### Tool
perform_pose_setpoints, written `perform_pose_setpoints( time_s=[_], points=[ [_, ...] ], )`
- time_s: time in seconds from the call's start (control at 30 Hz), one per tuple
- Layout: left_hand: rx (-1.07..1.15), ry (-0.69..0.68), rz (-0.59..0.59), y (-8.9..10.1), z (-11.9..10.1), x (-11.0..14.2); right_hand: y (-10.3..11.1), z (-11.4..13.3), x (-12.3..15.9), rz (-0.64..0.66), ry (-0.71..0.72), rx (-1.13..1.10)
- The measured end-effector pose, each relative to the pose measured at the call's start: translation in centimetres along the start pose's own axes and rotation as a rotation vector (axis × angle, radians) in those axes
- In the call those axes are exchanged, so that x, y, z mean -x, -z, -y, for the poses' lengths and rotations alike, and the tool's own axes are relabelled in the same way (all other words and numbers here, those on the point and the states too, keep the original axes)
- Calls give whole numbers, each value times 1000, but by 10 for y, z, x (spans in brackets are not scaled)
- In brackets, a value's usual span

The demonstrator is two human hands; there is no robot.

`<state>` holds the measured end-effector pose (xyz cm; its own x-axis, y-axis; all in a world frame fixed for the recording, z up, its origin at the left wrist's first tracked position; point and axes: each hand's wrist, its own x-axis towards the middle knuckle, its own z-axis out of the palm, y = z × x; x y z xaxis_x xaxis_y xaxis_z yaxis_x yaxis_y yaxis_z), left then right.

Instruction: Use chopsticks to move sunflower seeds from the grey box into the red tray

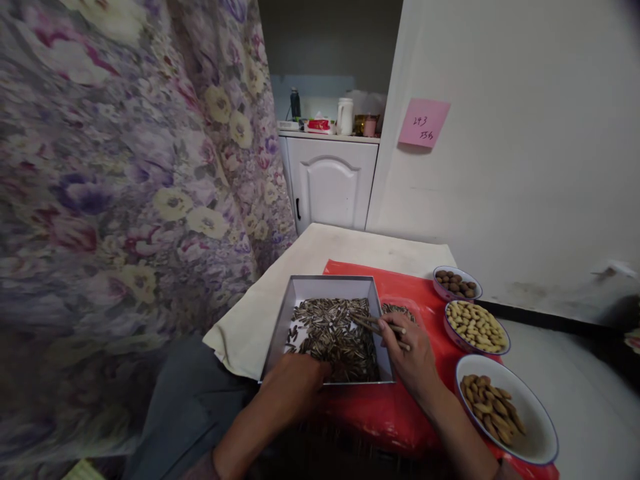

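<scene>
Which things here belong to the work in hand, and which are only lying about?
Belonging:
- right hand with chopsticks
- left hand
- sunflower seeds
- open box

Probably just lying about:
- nut bowls
- pink note
- white jug

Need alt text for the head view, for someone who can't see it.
Right hand holds chopsticks over dark striped seeds in an open box; left hand is at its near edge. More seeds lie on red sheeting beside it. At right stand three bowls: round brown nuts, pale nuts, and longer brown nuts.
</scene>
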<state>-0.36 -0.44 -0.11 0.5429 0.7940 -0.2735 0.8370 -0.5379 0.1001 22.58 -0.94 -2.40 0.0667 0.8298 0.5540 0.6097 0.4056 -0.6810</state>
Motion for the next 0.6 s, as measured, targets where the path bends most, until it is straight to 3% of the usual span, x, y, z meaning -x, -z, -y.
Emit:
perform_pose_setpoints(
  time_s=[0.2,0.3,0.4,0.6],
  points=[
    [-9,28,-5,1,-2,0,1,-3,-2,-7,-17,-18],
    [-13,34,4,0,-2,0,14,4,-3,-14,-53,-44],
    [-11,33,5,0,-2,0,41,19,-3,-59,-132,-96],
    [-25,17,-13,-3,1,-1,105,43,2,-303,-212,6]
  ],
)
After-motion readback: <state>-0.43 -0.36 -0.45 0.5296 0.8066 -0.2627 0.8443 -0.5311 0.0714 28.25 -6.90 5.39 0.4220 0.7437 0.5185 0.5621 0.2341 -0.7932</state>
